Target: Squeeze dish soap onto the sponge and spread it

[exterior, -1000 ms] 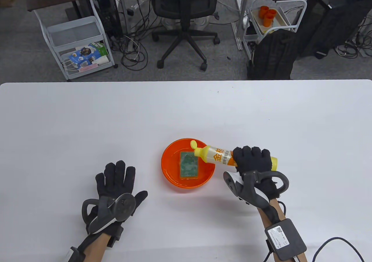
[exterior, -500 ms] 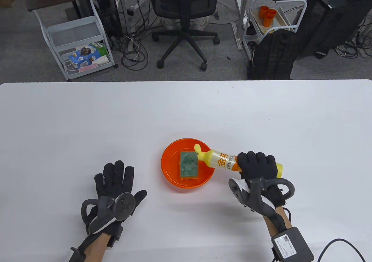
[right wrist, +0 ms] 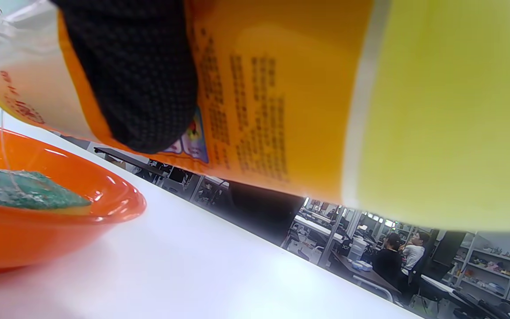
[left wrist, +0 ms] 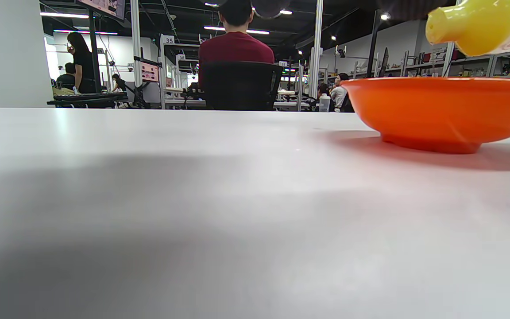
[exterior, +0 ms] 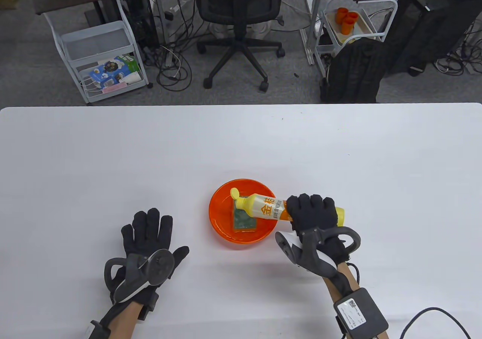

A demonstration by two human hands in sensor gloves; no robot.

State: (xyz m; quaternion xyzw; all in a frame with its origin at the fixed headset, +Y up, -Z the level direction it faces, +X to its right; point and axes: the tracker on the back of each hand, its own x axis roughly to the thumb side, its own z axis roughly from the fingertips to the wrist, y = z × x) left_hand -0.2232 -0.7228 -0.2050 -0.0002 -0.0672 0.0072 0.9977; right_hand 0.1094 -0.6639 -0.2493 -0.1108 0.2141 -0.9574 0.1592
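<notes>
A green sponge (exterior: 244, 221) lies in an orange bowl (exterior: 222, 224) near the table's front middle; both show in the right wrist view, the sponge (right wrist: 20, 191) inside the bowl (right wrist: 104, 208). My right hand (exterior: 311, 213) grips a yellow dish soap bottle (exterior: 263, 207), tilted with its open flip cap (exterior: 234, 193) over the sponge. A thin soap strand runs from the bottle (right wrist: 281, 110) down to the sponge. My left hand (exterior: 148, 237) rests flat on the table, fingers spread, left of the bowl (left wrist: 441, 110). The bottle's neck (left wrist: 472, 24) shows above the bowl.
The white table (exterior: 113, 158) spreads wide around the bowl. Beyond its far edge stand an office chair (exterior: 237, 11), a white cart (exterior: 101, 60) and a cart with orange cups (exterior: 348, 19).
My right hand moved the bottle left, so its spout now hangs over the sponge's far left part. The left hand has stayed put.
</notes>
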